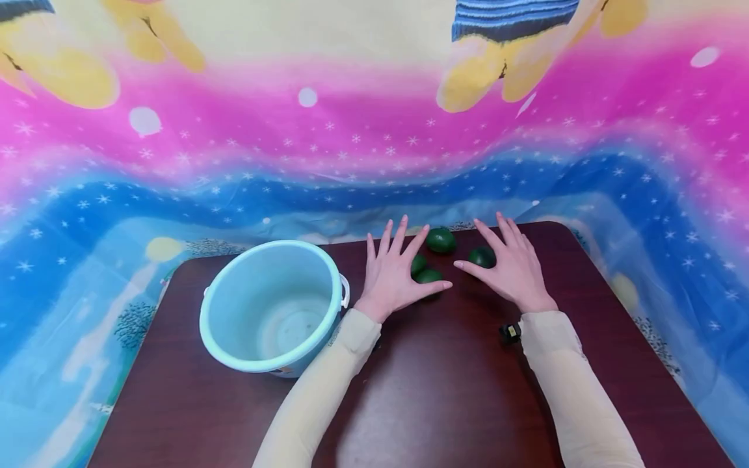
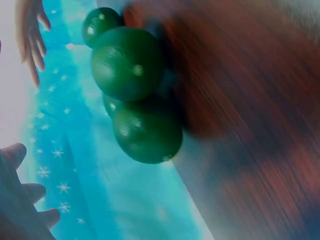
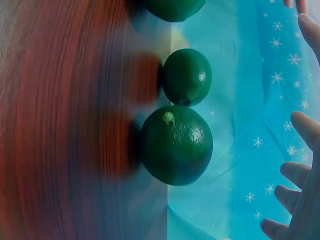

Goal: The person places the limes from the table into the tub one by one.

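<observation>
Several smooth, dark green limes lie near the far edge of the table. One lime [image 1: 441,240] is farthest back, between the two hands. My left hand [image 1: 387,276] is spread above two others, partly hiding them, one being the front lime [image 1: 429,278]; fingers straight, it grips nothing. My right hand [image 1: 515,270] hovers with spread fingers over the right lime [image 1: 482,257], partly covering it. In the left wrist view the limes cluster, a large lime [image 2: 128,64] overlapping others. The right wrist view shows a lime [image 3: 176,145] with a pale stem spot. Contact with either hand cannot be made out.
A light blue bucket [image 1: 234,351] with a white handle stands left of my left forearm, its visible inside holding nothing. The dark reddish-brown table [image 1: 445,403] has rounded far corners. A patterned pink and blue cloth [image 1: 363,143] hangs behind and around it.
</observation>
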Available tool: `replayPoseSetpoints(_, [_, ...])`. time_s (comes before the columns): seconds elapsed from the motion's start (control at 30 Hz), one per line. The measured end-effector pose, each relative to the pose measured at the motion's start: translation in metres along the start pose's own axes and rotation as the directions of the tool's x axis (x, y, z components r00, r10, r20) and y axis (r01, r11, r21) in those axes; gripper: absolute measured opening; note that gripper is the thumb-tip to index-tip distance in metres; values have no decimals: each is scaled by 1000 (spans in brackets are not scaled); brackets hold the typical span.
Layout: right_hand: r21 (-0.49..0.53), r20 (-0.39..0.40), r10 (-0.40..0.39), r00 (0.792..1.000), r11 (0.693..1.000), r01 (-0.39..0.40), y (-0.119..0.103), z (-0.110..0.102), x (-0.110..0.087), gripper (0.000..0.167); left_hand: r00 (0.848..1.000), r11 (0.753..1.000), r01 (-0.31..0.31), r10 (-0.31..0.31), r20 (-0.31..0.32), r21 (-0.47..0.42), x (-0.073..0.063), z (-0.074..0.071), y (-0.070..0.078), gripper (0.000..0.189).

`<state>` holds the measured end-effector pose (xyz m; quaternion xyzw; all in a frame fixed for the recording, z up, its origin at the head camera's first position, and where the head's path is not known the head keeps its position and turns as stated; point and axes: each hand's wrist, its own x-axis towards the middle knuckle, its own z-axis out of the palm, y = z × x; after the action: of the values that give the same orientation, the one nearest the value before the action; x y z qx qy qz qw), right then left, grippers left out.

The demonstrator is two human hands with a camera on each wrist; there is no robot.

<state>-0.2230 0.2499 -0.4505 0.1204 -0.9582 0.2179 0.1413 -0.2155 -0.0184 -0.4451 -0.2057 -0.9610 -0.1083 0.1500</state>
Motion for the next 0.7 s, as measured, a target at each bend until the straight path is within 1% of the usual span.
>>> replayPoseSetpoints(0.17, [9,9,0,1000,1000,0,-4,3,1,95,999,1000,-15,14,-39,-24,-6,-9,6,105])
replayPoseSetpoints(0.2, [11,11,1,1000,1000,-1,-5,3,0,95,999,999,-21,19,-49,-44,-8,-11,7,105])
replayPoseSetpoints(0.3, [14,15,2,1000,1000,-2,-6,4,0,94,996,995,-50,43,-78,-87,-13,-16,11,105])
replayPoseSetpoints(0.33, [16,15,1,1000,1000,-1,-6,4,0,94,995,994,-62,54,-88,-89,-14,-18,12,105])
replayPoseSetpoints(0.53, [24,10,-4,1000,1000,4,-8,7,-1,93,986,980,-119,97,-137,-162,-24,-30,18,107])
replayPoseSetpoints(0.7, [31,9,-10,1000,999,10,-10,9,-3,93,979,966,-158,125,-164,-206,-32,-32,17,106])
